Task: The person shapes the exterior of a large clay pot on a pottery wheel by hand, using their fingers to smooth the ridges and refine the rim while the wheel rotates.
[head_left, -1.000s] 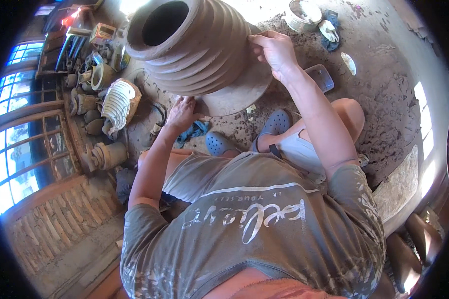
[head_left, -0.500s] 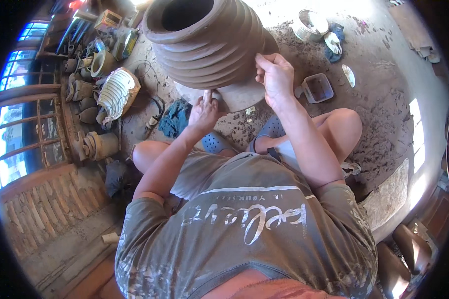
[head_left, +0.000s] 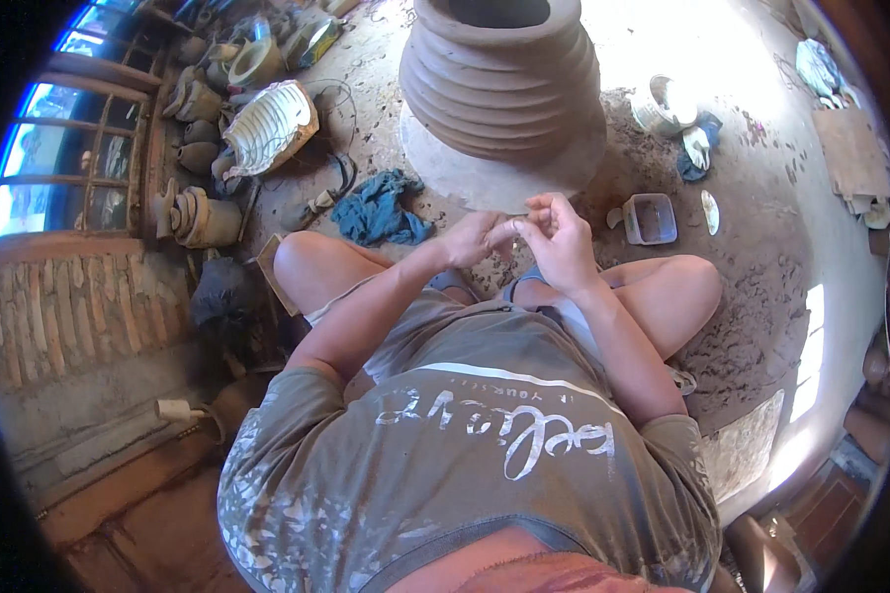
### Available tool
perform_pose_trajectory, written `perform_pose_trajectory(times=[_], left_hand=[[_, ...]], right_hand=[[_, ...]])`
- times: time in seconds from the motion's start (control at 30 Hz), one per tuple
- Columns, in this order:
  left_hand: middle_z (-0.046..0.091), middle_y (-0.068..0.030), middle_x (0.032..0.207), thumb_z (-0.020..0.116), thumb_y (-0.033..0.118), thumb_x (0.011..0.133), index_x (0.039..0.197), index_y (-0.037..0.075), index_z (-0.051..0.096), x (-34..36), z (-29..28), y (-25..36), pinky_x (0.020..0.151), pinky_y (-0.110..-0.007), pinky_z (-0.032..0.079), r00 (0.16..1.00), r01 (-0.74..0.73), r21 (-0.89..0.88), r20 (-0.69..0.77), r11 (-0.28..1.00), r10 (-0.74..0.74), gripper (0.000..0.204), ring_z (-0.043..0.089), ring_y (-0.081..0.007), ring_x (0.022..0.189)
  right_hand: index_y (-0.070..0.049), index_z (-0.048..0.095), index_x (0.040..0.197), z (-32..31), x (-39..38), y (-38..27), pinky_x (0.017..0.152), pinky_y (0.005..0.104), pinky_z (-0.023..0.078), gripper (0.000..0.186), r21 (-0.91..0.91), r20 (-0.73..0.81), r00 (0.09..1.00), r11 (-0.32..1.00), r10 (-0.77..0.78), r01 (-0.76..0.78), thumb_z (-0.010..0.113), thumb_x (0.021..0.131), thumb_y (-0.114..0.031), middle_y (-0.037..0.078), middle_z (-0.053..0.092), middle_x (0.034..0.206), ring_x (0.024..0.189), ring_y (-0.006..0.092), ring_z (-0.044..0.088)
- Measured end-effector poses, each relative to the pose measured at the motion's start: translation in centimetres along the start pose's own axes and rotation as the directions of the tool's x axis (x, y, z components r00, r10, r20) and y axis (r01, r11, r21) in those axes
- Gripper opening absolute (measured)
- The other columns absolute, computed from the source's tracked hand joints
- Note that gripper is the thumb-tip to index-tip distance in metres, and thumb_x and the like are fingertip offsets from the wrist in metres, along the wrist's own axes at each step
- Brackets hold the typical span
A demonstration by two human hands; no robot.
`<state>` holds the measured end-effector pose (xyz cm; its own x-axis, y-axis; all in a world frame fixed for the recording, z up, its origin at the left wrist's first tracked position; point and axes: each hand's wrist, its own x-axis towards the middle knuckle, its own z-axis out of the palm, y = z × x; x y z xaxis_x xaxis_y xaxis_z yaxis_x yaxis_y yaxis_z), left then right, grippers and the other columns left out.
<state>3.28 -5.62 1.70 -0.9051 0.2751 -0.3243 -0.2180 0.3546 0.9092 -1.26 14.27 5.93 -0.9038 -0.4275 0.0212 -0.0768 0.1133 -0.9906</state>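
Observation:
A large ribbed clay pot (head_left: 499, 89) with a wide mouth stands upright on a round pale board (head_left: 445, 178) in front of me. Just this side of the board, both hands meet above my crossed legs, apart from the pot. My left hand (head_left: 473, 240) has its fingers bent and drawn together, its tips at those of the other hand. In a pinch, my right hand (head_left: 564, 247) curls its fingers inward. Whatever lies between the fingertips, if anything, is too small to make out.
A teal cloth (head_left: 378, 208) lies left of the board, near a white ribbed mould (head_left: 272, 128). To the right are a clear plastic tub (head_left: 651, 218), a white bucket (head_left: 663, 107) and a dark cloth with a glove (head_left: 697, 148). Clay pots (head_left: 206, 217) line the left wall.
Both hands have left the pot and come together nearer my body. The view has shifted, so the pot now appears farther right and higher.

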Motion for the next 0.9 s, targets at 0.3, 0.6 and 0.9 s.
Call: perform_pose_trajectory(times=[0.3, 0.6, 0.9], left_hand=[[0.056, -0.0017, 0.074, 0.033, 0.079, 0.103, 0.095, 0.007, 0.062, -2.2, 2.2, 1.6, 0.060, -0.030, 0.047, 0.976, 0.218, -0.477, 0.116, 0.851, -0.185, 0.078, 0.059, -0.0149, 0.062], [0.064, -0.0069, 0.083, 0.048, 0.058, 0.110, 0.103, 0.003, 0.065, -1.1, 1.1, 0.8, 0.064, -0.033, 0.050, 0.984, 0.132, -0.396, -0.059, 0.909, -0.169, 0.058, 0.065, -0.0170, 0.076], [0.054, -0.0289, 0.132, 0.062, 0.045, 0.103, 0.118, -0.005, 0.069, 0.8, -2.5, -2.9, 0.102, -0.050, 0.051, 0.833, 0.358, 0.738, -0.529, 0.572, 0.162, 0.052, 0.057, -0.0421, 0.125]], right_hand=[[0.000, 0.072, 0.111, -1.5, -1.5, 0.6, 0.071, 0.0402, 0.056, 0.020, -0.336, 0.296, 0.861, 0.799, -0.413, 0.499, 0.073, 0.092, -0.007, 0.016, 0.068, 0.090, 0.080, 0.0323, 0.070], [0.000, 0.074, 0.101, -1.3, -1.6, 2.0, 0.075, 0.0420, 0.058, 0.013, -0.514, 0.221, 0.931, 0.777, -0.289, 0.363, 0.073, 0.091, -0.008, 0.017, 0.071, 0.103, 0.086, 0.0344, 0.072], [0.002, 0.072, 0.109, -4.5, 2.7, 1.2, 0.073, 0.0276, 0.059, 0.016, -0.097, -0.080, 0.985, 0.984, -0.155, 0.147, 0.076, 0.095, -0.003, 0.009, 0.077, 0.091, 0.079, 0.0116, 0.072]])
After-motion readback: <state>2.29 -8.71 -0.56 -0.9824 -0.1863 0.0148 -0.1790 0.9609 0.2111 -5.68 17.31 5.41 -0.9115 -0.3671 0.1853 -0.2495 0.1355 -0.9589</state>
